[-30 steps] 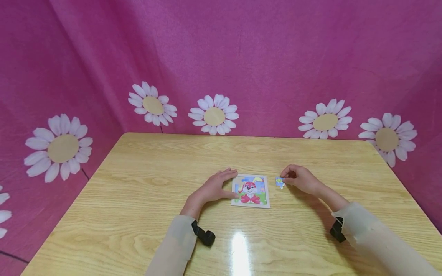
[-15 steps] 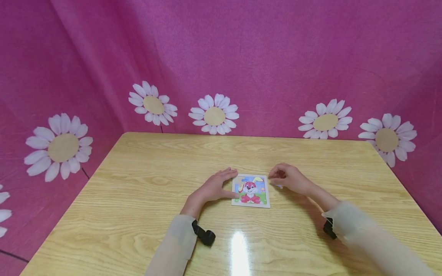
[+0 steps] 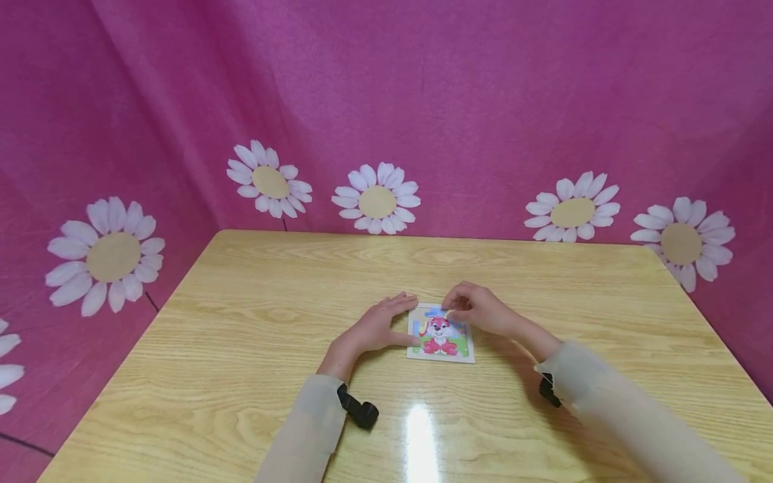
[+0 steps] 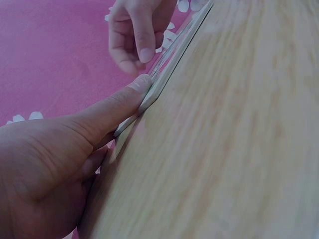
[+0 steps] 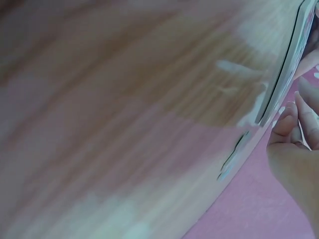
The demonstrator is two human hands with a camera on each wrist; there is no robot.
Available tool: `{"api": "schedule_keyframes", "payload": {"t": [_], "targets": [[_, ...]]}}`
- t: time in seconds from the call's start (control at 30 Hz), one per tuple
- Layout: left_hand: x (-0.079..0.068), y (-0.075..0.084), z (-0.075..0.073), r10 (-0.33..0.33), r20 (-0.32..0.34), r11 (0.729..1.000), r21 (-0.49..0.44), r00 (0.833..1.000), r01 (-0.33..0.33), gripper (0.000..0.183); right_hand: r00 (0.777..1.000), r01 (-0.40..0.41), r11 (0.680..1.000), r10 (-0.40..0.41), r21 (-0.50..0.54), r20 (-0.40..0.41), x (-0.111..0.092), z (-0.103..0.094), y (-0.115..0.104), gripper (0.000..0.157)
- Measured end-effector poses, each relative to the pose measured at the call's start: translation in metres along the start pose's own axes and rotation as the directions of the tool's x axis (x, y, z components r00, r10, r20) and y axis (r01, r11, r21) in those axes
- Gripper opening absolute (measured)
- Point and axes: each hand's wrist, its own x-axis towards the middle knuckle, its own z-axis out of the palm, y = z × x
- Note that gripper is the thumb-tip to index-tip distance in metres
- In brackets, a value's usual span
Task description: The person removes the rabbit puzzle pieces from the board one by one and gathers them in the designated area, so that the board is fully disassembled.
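Note:
A square jigsaw puzzle board (image 3: 441, 360) with a pale rim lies flat on the table, its picture a red and white rabbit on green grass. At its left side, my left hand (image 3: 377, 327) spreads thumb and fingers. The thumb (image 4: 142, 82) rests on the board's edge, and the fingertips reach the upper left corner. Over the upper right part of the board is my right hand (image 3: 486, 312), its bent fingertips at the rabbit's yellow ear. A gap shows between its thumb (image 4: 146, 52) and forefinger. Beside the board, a loose puzzle piece (image 5: 233, 155) lies on the table.
The wood-grain table (image 3: 290, 288) reaches back to a magenta cloth (image 3: 471, 100) printed with large white daisies. Black wrist straps (image 3: 362, 412) sit at both sleeve cuffs. A bright light reflection falls on the table in front of the board.
My right hand has moved left from the loose piece beside the board to the board's upper right part, leaving that piece on the table. The left hand stays at the board's left edge.

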Motion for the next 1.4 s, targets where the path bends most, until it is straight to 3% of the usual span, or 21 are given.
{"api": "schedule_keyframes", "payload": {"t": [0.23, 0.47, 0.87, 1.4], "targets": [[-0.001, 0.000, -0.001, 0.008, 0.000, 1.000, -0.007, 1.000, -0.008, 0.079, 0.999, 0.023, 1.000, -0.023, -0.006, 0.049, 0.011, 0.007, -0.008, 0.011], [-0.002, 0.001, -0.001, 0.022, -0.008, 1.000, -0.002, 1.000, -0.022, 0.077, 0.992, 0.104, 0.993, -0.099, -0.062, 0.074, 0.019, 0.012, -0.011, 0.010], [-0.003, 0.003, -0.002, 0.009, -0.008, 1.000, -0.009, 1.000, -0.009, 0.076, 0.985, 0.055, 0.993, -0.037, -0.100, 0.167, 0.025, 0.012, -0.013, 0.009], [0.001, 0.000, 0.000, 0.013, -0.004, 1.000, -0.001, 1.000, -0.013, 0.078, 0.986, 0.153, 0.962, -0.133, -0.227, 0.100, 0.020, 0.016, -0.019, 0.008]]}}
